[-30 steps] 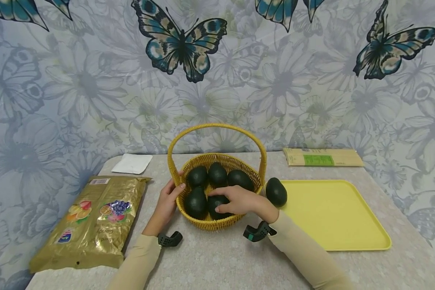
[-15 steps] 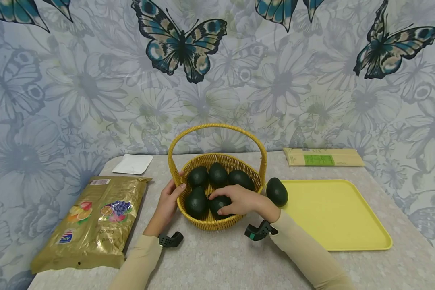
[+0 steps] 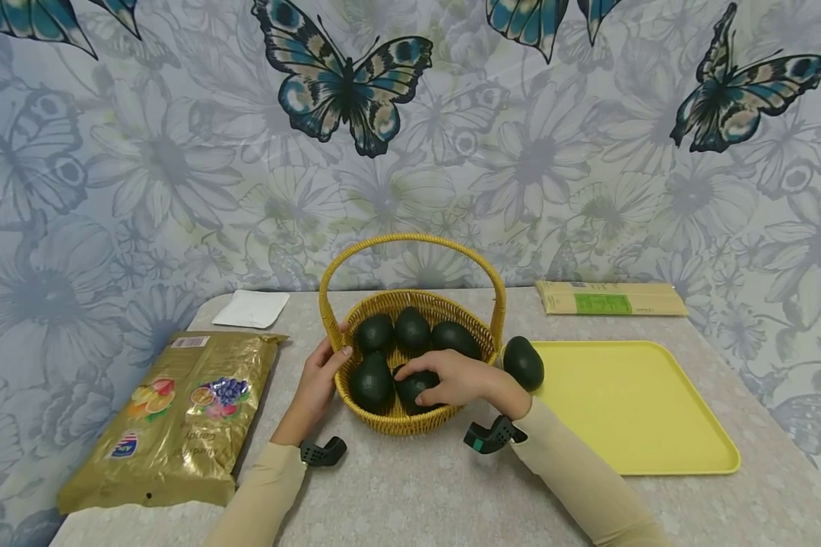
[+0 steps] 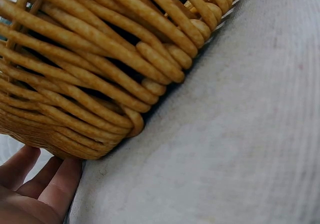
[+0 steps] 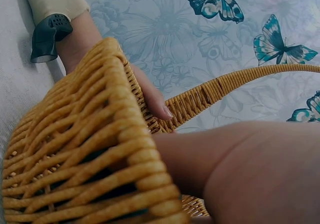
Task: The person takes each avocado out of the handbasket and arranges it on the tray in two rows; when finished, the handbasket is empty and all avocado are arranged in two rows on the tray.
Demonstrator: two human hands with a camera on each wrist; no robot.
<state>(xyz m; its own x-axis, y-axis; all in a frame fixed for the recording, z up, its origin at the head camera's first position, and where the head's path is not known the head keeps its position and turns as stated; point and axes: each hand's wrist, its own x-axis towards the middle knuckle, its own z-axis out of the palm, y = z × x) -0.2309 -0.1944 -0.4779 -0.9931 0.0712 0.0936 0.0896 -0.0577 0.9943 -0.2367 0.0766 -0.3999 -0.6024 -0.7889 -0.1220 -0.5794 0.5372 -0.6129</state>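
Note:
A yellow wicker basket (image 3: 410, 427) with a tall arched handle stands mid-table and holds several dark green avocados (image 3: 372, 382). My left hand (image 3: 317, 380) grips its left rim beside the handle's foot, thumb over the edge. In the left wrist view, fingertips (image 4: 62, 181) of that hand rest against the woven outer wall. Reaching over the basket's right side, my right hand (image 3: 448, 377) holds the front right avocado (image 3: 410, 389), thumb and fingers curled over it. That avocado is hidden in the right wrist view, where the basket wall and the hand fill the foreground.
Another avocado (image 3: 523, 363) lies outside the basket, at the left edge of a yellow tray (image 3: 636, 406). A gold candy bag (image 3: 178, 418) lies to the left, with a white packet (image 3: 251, 308) behind it. At the back right is a flat beige package (image 3: 612, 298) with a green label.

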